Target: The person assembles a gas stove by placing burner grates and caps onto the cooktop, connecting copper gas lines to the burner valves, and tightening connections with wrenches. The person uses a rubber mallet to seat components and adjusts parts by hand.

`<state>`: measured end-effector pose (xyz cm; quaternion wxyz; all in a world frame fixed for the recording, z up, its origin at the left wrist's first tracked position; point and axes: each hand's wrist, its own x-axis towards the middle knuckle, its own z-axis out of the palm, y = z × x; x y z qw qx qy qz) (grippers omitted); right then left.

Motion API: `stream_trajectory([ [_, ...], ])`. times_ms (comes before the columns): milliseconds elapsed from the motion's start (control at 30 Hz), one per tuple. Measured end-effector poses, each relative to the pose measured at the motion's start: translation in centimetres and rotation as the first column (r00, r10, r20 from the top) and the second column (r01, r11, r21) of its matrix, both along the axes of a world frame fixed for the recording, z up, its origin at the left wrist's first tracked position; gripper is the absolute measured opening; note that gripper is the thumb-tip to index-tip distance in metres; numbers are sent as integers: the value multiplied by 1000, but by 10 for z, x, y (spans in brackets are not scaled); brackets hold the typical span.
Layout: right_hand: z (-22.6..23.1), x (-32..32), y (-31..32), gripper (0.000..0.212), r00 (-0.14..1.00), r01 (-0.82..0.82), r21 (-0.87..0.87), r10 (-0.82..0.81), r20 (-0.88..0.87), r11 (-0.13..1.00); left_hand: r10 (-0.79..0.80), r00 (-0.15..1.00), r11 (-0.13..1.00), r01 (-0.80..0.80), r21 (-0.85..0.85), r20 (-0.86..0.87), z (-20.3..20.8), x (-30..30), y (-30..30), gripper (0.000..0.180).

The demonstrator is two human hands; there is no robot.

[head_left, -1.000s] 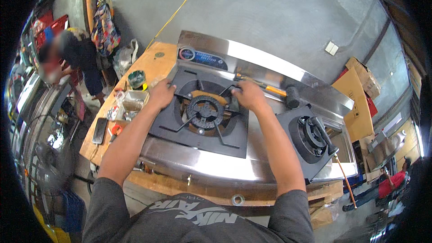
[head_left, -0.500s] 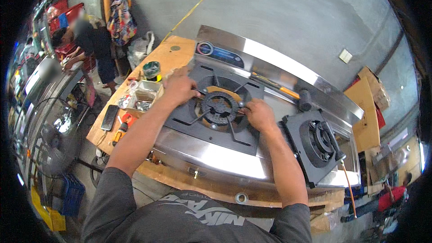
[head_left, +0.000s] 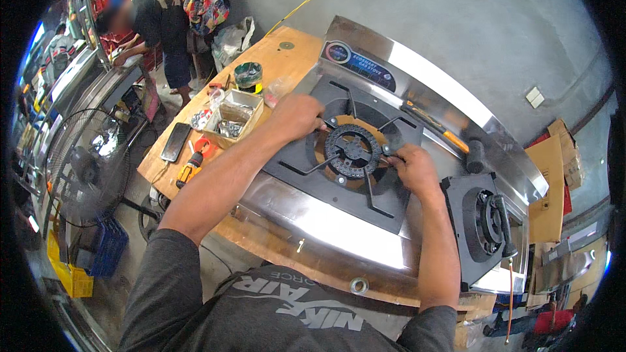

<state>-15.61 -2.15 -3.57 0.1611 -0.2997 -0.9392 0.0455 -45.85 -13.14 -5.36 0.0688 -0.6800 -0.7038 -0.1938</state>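
A black square cast-iron stove grate [head_left: 300, 156] with several prongs lies on the left side of a stainless steel gas stove [head_left: 319, 212]. Inside its round opening sits a dark ring burner [head_left: 353, 150] with a toothed rim. At the opening's upper left edge, beside a prong, my left hand [head_left: 298, 117] has its fingers closed. My right hand [head_left: 415, 168] pinches at the opposite right edge, close to a small bolt head. What either hand's fingertips hold is too small to make out.
On the stove's right, a second grate with burner [head_left: 479, 228] lies askew. A hammer [head_left: 450, 135] rests along the backsplash. The wooden table [head_left: 293, 44] bears a parts box [head_left: 236, 117], phone [head_left: 176, 141], drill [head_left: 190, 169] and tape roll [head_left: 248, 75]. A fan [head_left: 88, 166] and a co-worker [head_left: 160, 32] are left.
The whole view has shifted, so the stove appears farther right. Both hands stay at the same two sides of the burner, with fingers closed.
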Motion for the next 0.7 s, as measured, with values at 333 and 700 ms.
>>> stream_trajectory([
  [333,-5,2,4,14,997,-71,59,72,-24,996,-11,1000,1000,10,-29,-14,6,1,-4,37],
  [700,-18,4,-1,22,999,31,64,-32,21,997,48,995,992,-58,-114,-89,5,6,0,41],
])
